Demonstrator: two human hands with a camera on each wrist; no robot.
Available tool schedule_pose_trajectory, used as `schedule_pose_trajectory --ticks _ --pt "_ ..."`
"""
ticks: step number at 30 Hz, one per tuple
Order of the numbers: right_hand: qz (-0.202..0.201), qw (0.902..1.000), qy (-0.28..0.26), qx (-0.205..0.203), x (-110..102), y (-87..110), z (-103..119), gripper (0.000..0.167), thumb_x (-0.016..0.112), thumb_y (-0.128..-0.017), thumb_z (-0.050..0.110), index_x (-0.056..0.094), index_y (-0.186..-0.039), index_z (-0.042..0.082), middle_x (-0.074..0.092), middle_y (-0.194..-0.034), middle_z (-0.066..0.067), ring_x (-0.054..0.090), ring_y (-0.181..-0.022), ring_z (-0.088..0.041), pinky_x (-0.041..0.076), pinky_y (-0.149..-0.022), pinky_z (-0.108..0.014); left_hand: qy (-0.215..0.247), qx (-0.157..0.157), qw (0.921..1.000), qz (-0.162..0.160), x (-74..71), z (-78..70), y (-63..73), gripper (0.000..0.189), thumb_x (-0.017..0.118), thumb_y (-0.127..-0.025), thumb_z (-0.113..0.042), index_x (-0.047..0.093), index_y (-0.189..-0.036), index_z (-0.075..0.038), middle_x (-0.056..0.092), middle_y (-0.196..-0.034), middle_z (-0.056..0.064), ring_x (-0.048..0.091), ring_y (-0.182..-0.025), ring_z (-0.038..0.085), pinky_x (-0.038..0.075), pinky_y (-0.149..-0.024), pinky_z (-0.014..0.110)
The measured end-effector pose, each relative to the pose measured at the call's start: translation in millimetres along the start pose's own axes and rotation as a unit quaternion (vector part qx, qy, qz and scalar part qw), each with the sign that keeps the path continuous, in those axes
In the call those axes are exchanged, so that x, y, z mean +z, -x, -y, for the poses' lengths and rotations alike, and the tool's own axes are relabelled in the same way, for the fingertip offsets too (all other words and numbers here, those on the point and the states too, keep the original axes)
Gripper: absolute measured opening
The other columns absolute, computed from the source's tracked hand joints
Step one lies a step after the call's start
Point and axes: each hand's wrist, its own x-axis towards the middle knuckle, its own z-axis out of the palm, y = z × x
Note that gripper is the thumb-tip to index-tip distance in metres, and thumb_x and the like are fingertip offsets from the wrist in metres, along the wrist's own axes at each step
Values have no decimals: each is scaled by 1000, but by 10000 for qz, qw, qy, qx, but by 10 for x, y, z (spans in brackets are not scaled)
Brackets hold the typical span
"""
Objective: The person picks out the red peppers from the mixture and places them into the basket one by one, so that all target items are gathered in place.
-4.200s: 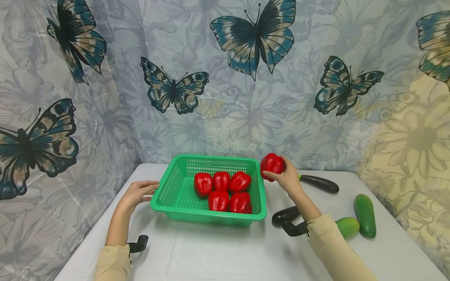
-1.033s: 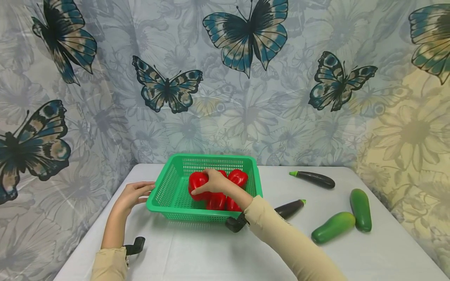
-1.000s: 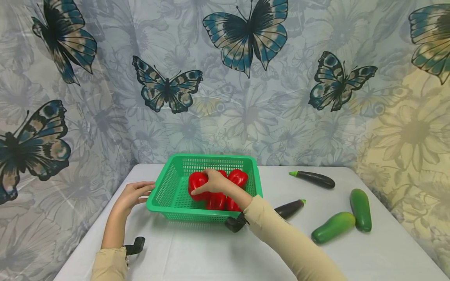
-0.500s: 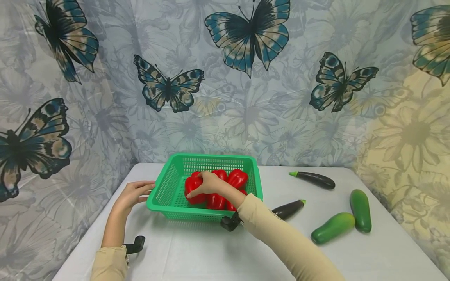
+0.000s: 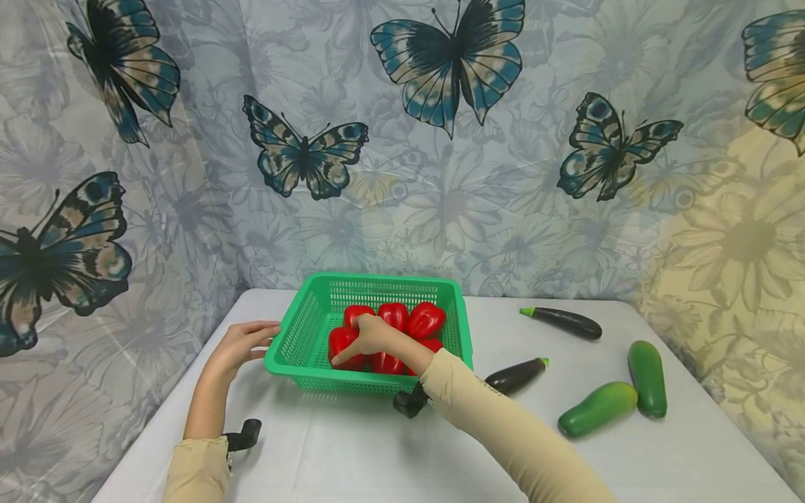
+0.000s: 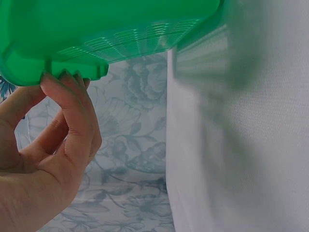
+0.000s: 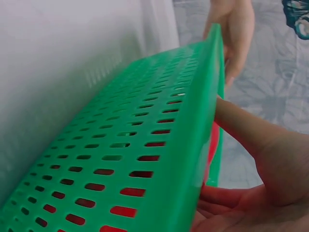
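In the head view, a green plastic basket (image 5: pixel 386 278) holds several red bell peppers (image 5: pixel 426 320). My right hand (image 5: pixel 375 335) reaches into it and grips one bell pepper (image 5: pixel 342 344) at the front left of the group, thumb on the near side. The basket wall (image 7: pixel 113 140) covers most of that pepper in the right wrist view, where my thumb and fingers show beyond the rim. At the basket's left end, my left hand (image 5: pixel 234 351) holds the rim with its fingertips. The left wrist view shows those bent fingers (image 6: pixel 72 108) right at the rim's underside.
On the white table (image 5: pixel 352 447), one eggplant (image 5: pixel 518 376) lies just right of the basket and another eggplant (image 5: pixel 566 323) farther back. Two long green vegetables (image 5: pixel 597 409) lie at the right. A butterfly-print cloth (image 5: pixel 440 209) hangs behind.
Earlier my right hand held a bell pepper outside the basket's right end. It carried it into the basket, then moved slightly left and toward the front. My left hand stayed at the rim.
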Motion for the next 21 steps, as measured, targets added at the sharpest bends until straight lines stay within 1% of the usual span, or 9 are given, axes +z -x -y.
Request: schedule_pose_trajectory --ticks 6,12,18,21 --pt "63 9997 196 99 11 -9 9 87 85 -73 42 47 -140 1 58 -124 -10 53 -107 -22 59 -86 -39 -36 30 10000 -14 -1 -1 -20 58 60 -97 -38 52 -137 4 54 -139 23 63 -99 10 59 -88 31" --pt "62 9996 267 75 32 -19 4 82 85 -72 41 50 -135 2 59 -118 -8 54 -102 -20 60 -82 -36 -50 -2 10000 -18 -3 0 -23 59 60 -97 -38 52 -137 4 53 -139 23 63 -100 11 59 -88 32" --pt "14 9995 311 -1 63 -25 -1 67 87 -71 37 55 -120 4 61 -104 -6 56 -95 -19 60 -76 -34 -45 -20 10000 -3 -5 3 -11 59 59 -97 -39 52 -137 3 53 -139 23 63 -101 12 59 -88 31" --pt "-23 9995 318 -5 78 -34 -7 62 88 -70 36 56 -115 6 60 -99 -5 56 -93 -19 60 -75 -34 -24 8 10000 12 -8 1 -10 58 60 -97 -38 52 -137 3 53 -139 23 63 -99 10 59 -87 30"
